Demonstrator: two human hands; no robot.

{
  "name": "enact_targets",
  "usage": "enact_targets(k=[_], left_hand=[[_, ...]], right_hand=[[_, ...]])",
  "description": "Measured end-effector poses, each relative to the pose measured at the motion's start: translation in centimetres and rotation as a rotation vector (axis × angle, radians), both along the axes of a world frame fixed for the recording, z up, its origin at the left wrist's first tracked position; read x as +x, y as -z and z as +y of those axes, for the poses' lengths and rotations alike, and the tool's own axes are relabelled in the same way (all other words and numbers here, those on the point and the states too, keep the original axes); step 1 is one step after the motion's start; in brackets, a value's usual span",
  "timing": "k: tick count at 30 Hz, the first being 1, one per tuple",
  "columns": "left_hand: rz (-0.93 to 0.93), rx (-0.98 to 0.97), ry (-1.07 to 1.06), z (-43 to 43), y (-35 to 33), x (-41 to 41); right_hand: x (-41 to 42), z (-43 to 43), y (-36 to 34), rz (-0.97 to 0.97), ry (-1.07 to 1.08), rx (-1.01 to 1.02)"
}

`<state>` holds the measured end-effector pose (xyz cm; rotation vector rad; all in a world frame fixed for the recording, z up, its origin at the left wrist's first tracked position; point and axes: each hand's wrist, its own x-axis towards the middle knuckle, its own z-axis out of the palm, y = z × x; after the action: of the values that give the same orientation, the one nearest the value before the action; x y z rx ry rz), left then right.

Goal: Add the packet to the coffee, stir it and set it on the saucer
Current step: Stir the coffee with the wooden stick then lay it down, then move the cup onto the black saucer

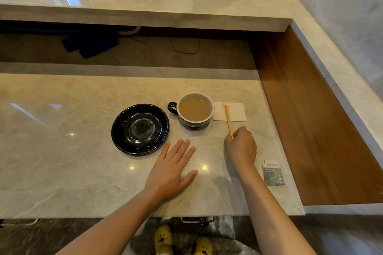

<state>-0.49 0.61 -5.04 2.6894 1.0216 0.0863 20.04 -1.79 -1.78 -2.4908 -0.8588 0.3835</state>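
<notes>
Currently the right hand (241, 147) fingers pinch the light, stiff stir stick (228, 119) at its near end; left hand (173, 170) lies flat, empty. Cup (194, 109) sits full beside the saucer (140, 129): lift by handle, level. Packet (273, 173) lies on the table (62, 161)

The cup (195, 109), white inside and dark outside with its handle pointing left, sits upright on the counter (62, 151), filled with milky brown coffee (194, 109) and not yet on the saucer. The black glossy saucer (140, 129) lies empty just left of it. The torn packet (273, 173) rests flat near the counter's right edge, and the wooden stir stick (228, 120) lies with its far end over a white napkin (236, 111), right of the cup.
</notes>
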Motion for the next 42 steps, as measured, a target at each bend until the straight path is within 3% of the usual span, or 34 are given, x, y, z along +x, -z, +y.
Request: enact_targets(k=[7,10,15,17,23,27,33,37,42], left_hand=[[-0.001,-0.009,0.007,-0.1,0.1,0.1],[0.030,-0.046,0.009,0.0,-0.2,0.1],[0.123,-0.123,0.076,1.4,-2.5,0.7],[0.073,-0.155,0.064,2.4,-4.1,0.8],[-0.215,-0.029,-0.251,6.2,-7.3,0.7],[-0.300,-0.097,-0.441,9.7,-8.7,0.9],[-0.155,-0.285,-0.229,14.5,-8.6,2.6],[-0.166,-0.425,-0.162,16.4,-8.3,2.7],[-0.010,-0.671,-0.061,18.3,-8.6,2.7]], right_hand=[[-1.9,-1.6,0.4,-0.126,-0.066,0.078],[-3.8,-2.5,0.9,-0.229,-0.227,0.130],[-5.9,-3.4,2.5,-0.117,-0.468,0.043],[-6.4,-3.4,2.9,-0.085,-0.486,0.022],[-6.7,-3.5,2.9,-0.112,-0.453,-0.002],[-6.6,-3.7,2.9,-0.108,-0.479,0.011],[-6.6,-3.8,3.0,-0.123,-0.484,0.004],[-6.6,-3.8,3.3,-0.131,-0.485,0.008],[-6.4,-3.8,3.4,-0.129,-0.482,0.010]])
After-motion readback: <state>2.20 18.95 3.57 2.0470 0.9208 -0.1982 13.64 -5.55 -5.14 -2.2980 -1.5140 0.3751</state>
